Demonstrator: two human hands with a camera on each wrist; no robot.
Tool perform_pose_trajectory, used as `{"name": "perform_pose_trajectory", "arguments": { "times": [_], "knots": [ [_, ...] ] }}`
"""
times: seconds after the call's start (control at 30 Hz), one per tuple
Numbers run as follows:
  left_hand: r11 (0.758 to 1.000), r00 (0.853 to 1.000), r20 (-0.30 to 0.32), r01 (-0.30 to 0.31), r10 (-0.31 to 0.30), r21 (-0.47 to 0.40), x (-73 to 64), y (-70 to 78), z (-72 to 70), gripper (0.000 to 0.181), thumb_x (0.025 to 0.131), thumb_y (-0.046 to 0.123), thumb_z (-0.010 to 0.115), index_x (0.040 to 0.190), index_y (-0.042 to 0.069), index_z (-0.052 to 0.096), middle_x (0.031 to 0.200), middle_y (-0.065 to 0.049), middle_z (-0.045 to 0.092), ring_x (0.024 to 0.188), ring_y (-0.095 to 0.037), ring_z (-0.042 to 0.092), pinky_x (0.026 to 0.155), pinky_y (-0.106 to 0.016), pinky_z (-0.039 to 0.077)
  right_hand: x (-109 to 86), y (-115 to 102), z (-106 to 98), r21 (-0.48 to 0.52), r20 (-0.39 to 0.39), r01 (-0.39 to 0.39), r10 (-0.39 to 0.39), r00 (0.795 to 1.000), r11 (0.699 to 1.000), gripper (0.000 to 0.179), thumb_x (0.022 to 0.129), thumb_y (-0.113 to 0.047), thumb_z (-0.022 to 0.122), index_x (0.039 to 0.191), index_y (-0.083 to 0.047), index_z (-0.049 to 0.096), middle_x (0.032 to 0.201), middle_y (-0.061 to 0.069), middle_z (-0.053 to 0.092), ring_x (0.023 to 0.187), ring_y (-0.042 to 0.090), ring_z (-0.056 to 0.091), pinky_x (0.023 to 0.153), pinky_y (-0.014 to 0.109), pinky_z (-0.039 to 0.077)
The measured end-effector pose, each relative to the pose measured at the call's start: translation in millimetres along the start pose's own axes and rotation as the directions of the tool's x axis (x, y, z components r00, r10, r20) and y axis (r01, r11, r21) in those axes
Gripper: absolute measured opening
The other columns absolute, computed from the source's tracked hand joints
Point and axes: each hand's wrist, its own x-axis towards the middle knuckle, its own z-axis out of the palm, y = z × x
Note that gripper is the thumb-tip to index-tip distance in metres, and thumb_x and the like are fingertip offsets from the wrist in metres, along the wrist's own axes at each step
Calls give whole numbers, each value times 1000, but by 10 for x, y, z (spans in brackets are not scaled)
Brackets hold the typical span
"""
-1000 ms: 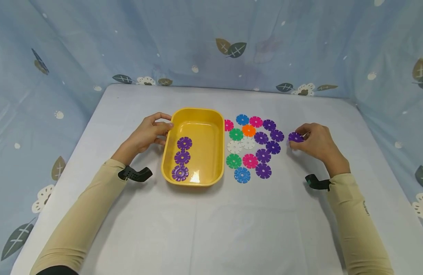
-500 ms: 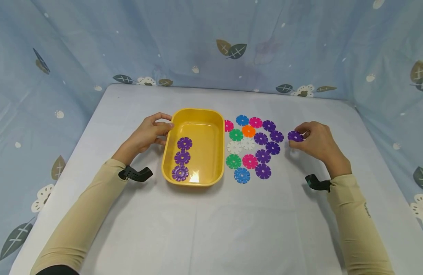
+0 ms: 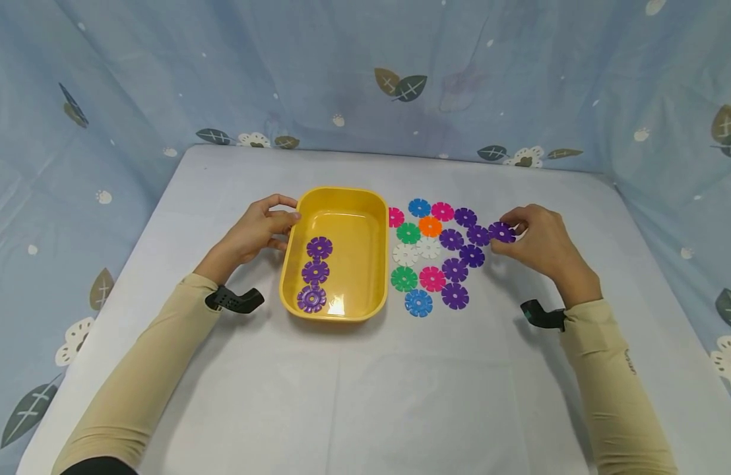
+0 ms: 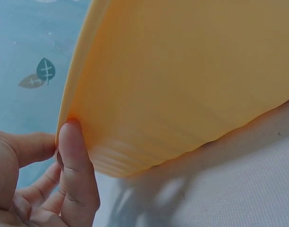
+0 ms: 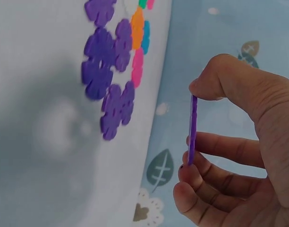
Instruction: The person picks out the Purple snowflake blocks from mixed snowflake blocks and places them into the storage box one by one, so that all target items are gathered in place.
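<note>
My left hand (image 3: 255, 227) pinches the left rim of a yellow plastic tray (image 3: 374, 264); in the left wrist view the thumb (image 4: 76, 165) presses the tray's outer wall. Three purple snowflake discs (image 3: 315, 272) lie in a column inside, along the tray's left side. Another purple snowflake disc (image 3: 502, 232) is pinched by its edges between the right hand's (image 3: 543, 241) thumb and fingers, above the table. Side-on in the right wrist view, that disc (image 5: 192, 130) is a thin strip. Just left of this hand, several more purple discs (image 3: 455, 295) lie on the table.
Between the tray and the purple discs lie loose discs in other colours: blue (image 3: 418, 303), green (image 3: 404, 278), pink (image 3: 432, 278), white (image 3: 405, 254) and orange (image 3: 429, 226). A white cloth (image 3: 425, 396) covers the table, with a blue patterned curtain (image 3: 330, 72) behind.
My right hand has moved a little left and away from me with the purple disc, which now overlaps the edge of the purple group in the head view. The left hand and tray stay put.
</note>
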Motion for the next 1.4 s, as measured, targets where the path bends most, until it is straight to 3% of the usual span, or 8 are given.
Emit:
{"name": "perform_pose_trajectory", "arguments": {
  "times": [0.37,0.97,1.4],
  "knots": [
    [1000,1000,2,-6,6,-13,-22,-6,1,38,103,26,59,136,11,47,113,-17,66,85,-21,65,63,-31,60,35,-272,38,-18,-25,66,-66,997,998,43,78,-21,84,111,3,71,102,19,64,92,34,56,71,49,51],
    [1000,1000,-3,-6,6,-11,-16,5,9,38,103,26,59,137,12,48,112,-17,67,84,-22,66,63,-32,60,192,-534,125,3,-16,114,-114,993,994,45,77,-24,83,112,2,72,102,16,64,94,33,57,73,49,55],
    [1000,1000,-6,-10,10,-23,6,-34,-5,39,102,27,60,137,12,48,114,-19,66,85,-22,65,62,-30,59,259,-833,208,1,-13,213,-213,977,977,48,73,-24,85,111,2,72,99,13,62,86,26,54,72,43,54]
  ]
}}
